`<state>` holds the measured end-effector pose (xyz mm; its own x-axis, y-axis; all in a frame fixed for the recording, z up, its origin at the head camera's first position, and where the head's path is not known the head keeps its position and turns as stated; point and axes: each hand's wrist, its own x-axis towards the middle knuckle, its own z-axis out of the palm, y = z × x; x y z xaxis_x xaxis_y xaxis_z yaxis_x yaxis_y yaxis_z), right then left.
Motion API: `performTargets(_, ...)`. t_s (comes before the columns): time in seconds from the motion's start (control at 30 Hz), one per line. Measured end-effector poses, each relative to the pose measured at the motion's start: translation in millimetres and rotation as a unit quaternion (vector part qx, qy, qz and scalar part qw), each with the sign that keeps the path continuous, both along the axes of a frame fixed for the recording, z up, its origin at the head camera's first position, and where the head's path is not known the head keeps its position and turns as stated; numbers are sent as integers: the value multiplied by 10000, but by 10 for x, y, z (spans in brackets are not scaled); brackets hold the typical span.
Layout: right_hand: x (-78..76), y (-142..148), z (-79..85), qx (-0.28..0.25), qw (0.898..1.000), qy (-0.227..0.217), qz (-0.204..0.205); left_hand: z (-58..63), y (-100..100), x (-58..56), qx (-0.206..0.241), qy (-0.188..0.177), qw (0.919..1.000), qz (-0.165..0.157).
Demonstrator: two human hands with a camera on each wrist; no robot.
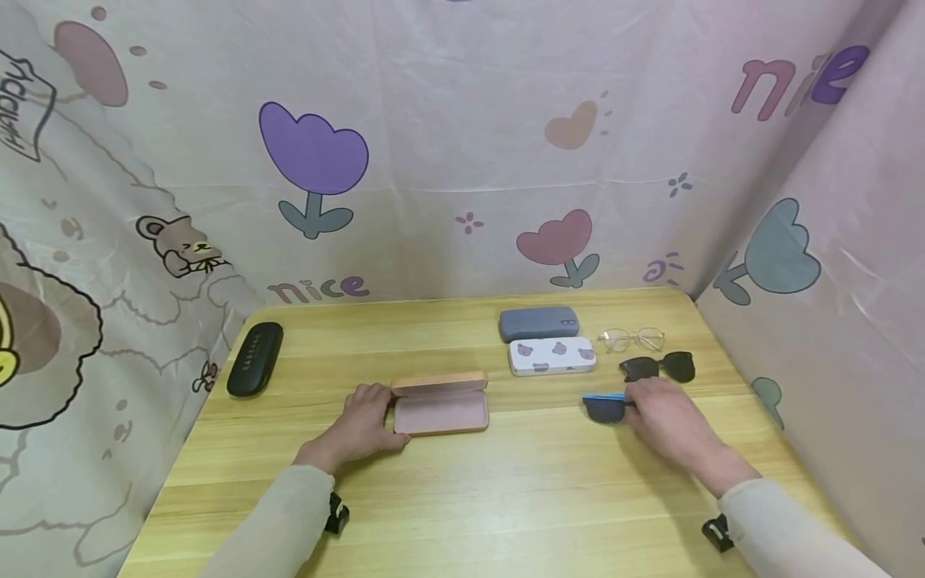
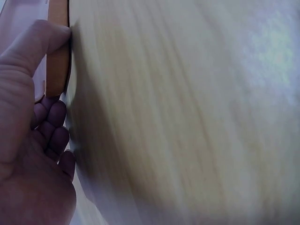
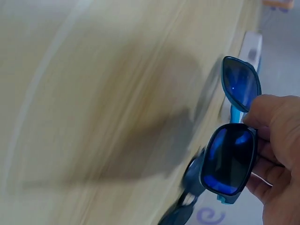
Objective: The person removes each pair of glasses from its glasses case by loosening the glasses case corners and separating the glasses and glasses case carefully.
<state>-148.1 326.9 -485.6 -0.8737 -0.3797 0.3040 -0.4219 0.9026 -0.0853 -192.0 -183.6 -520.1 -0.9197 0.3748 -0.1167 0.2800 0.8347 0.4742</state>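
Note:
An orange glasses case [image 1: 441, 431] with a pale pink lining lies with its lid raised, in the middle of the head view. My left hand [image 1: 363, 421] grips its left end, thumb at the front edge and fingers round the back corner. The left wrist view shows the thumb on the orange edge of the case [image 2: 58, 70]. To the right, my right hand [image 1: 668, 421] pinches sunglasses [image 1: 605, 411] with dark lenses and bright blue temples. In the right wrist view, the thumb presses near the bridge, between the blue-tinted lenses of the sunglasses [image 3: 228, 159].
Behind the right hand lie black sunglasses [image 1: 679, 367] and thin-framed clear glasses [image 1: 633, 339]. A grey-blue case [image 1: 538, 323] and a white bear-print case [image 1: 552, 356] sit shut side by side. A black case [image 1: 255, 359] is at far left. Printed curtains surround the wooden table [image 1: 506, 498].

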Motion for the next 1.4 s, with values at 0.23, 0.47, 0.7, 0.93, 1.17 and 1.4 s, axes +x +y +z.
performTargets(0.23, -36, 355, -12, 245, 9996, -8, -101, 7, -1, 12, 23, -10, 10000, -12)
performTargets(0.47, -50, 555, -10, 683, 9973, -107, -264, -7, -1, -6, 1, 14, 10000, 9)
performTargets(0.7, -78, 675, -42, 917, 9953, 264, -165, -15, 0, -1, 0, -38, 10000, 45)
performTargets(0.93, -112, 744, -34, 1031, 9938, -100, -405, -13, -5, 9, -12, -53, 10000, 23)
performTargets(1.17, -144, 757, -22, 1060, 9930, -213, -481, -23, -10, 0, -8, -32, 10000, 2)
performTargets(1.4, -136, 621, 81, 1220, 9900, -445, -554, -35, -6, -4, 24, -15, 10000, 7)
